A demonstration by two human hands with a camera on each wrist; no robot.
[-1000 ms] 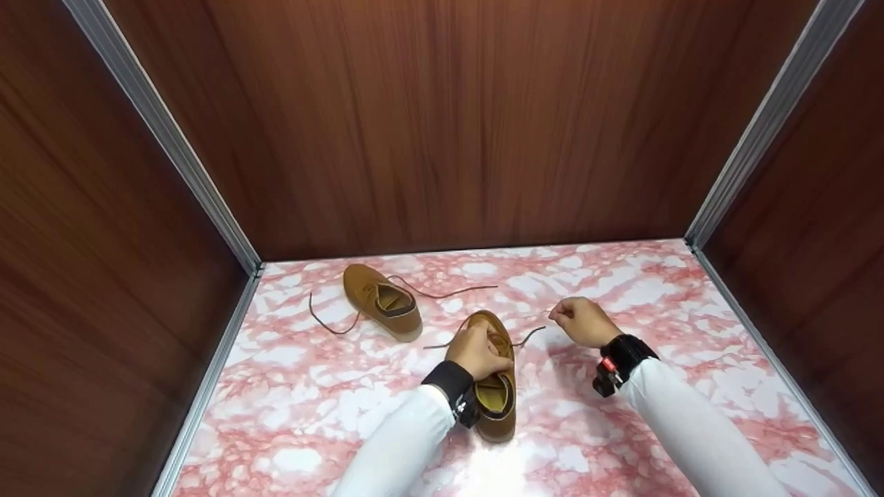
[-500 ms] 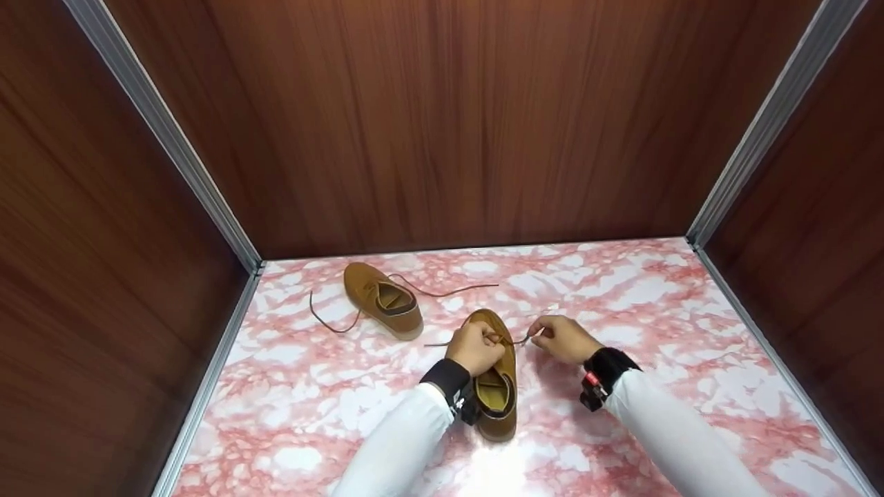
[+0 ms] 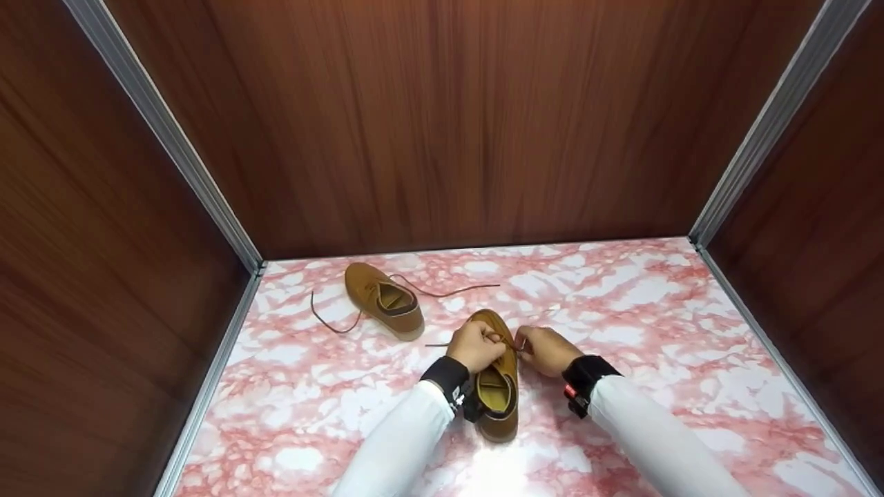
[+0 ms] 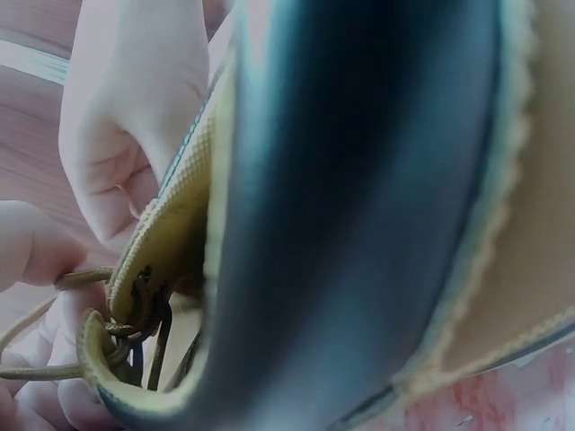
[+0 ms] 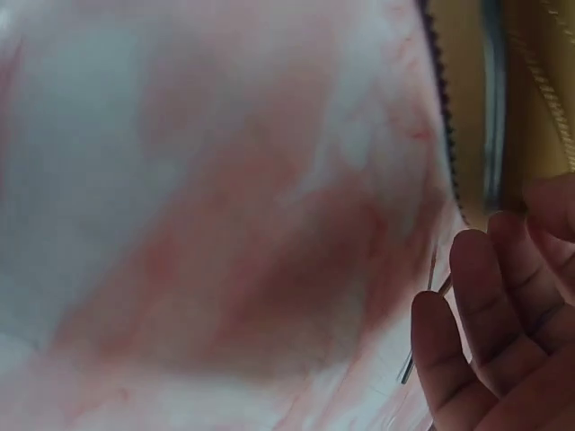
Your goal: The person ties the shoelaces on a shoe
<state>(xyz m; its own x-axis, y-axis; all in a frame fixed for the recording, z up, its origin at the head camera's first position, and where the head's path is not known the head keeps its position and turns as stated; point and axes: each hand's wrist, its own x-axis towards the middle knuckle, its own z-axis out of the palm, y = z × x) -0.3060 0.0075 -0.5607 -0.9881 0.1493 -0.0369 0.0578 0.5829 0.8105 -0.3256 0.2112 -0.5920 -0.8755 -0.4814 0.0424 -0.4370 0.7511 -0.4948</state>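
A tan lace-up shoe (image 3: pixel 498 429) lies with its toe pointing away from me. My left hand (image 3: pixel 475 346) is over its eyelet area, pinching the brown shoelace (image 4: pixel 40 372), which loops through the shoe's eyelets in the left wrist view. Close against the shoe's right side, my right hand (image 3: pixel 547 351) has its fingers curled on the right end of the lace. That lace's tip (image 5: pixel 407 368) sticks out behind the fingers in the right wrist view. Another stretch of lace (image 3: pixel 436 345) pokes out left of the left hand. The exact contact between fingertips and lace is partly hidden.
A second tan shoe (image 3: pixel 406 326) sits farther back on the left. Its untied lace ends spread out, one to the right (image 3: pixel 449 294) and one to the left (image 3: pixel 323 322). Brown wood-look panels (image 3: pixel 469 124) with metal edges enclose the pink marbled surface (image 3: pixel 311 407).
My right hand has moved left and slightly toward me, took the lace's right end, and is now beside the shoe. The left hand has barely moved, staying at the laces.
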